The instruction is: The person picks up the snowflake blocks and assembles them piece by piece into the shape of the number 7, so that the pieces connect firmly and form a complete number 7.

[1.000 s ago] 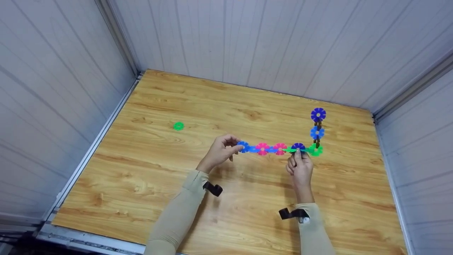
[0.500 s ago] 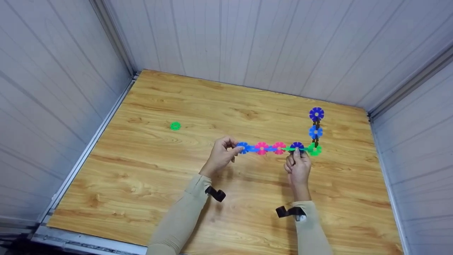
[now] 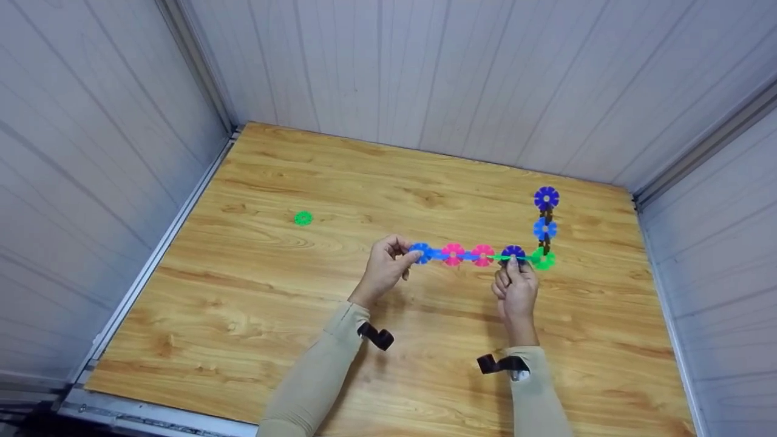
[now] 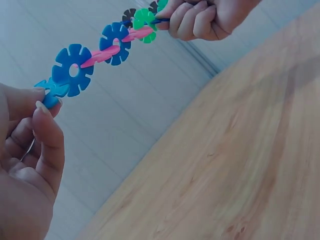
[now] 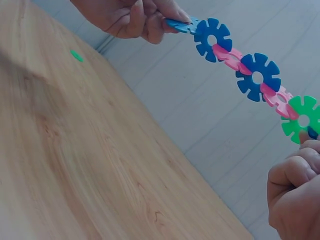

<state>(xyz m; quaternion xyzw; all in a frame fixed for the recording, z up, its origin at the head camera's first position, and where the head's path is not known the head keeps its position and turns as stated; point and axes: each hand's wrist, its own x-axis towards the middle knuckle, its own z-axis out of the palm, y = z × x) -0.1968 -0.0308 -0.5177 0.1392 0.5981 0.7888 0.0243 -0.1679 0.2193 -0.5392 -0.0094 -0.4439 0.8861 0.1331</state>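
A chain of slotted snowflake discs is held up above the table, bent at a right angle. My left hand (image 3: 383, 267) pinches the light blue disc (image 3: 419, 253) at its left end between thumb and fingers. Pink discs (image 3: 453, 255) and blue discs alternate along the straight part. Thumb and curled fingers of my right hand (image 3: 517, 291) pinch a dark blue disc (image 3: 513, 250), beside a green disc (image 5: 303, 114). Past a green corner disc (image 3: 542, 259), the chain turns away through dark discs and a light blue disc (image 3: 545, 229), ending in a dark blue disc (image 3: 547, 198).
One loose green disc (image 3: 303, 218) lies flat on the wooden table (image 3: 243, 291), left of the hands. White panel walls (image 3: 400, 73) enclose the table at the back and both sides. A black strap sits on each wrist.
The left wrist and forearm have shifted slightly right and toward the body. Both hands keep their holds on the chain, which stays almost in place. The head view has shifted a little.
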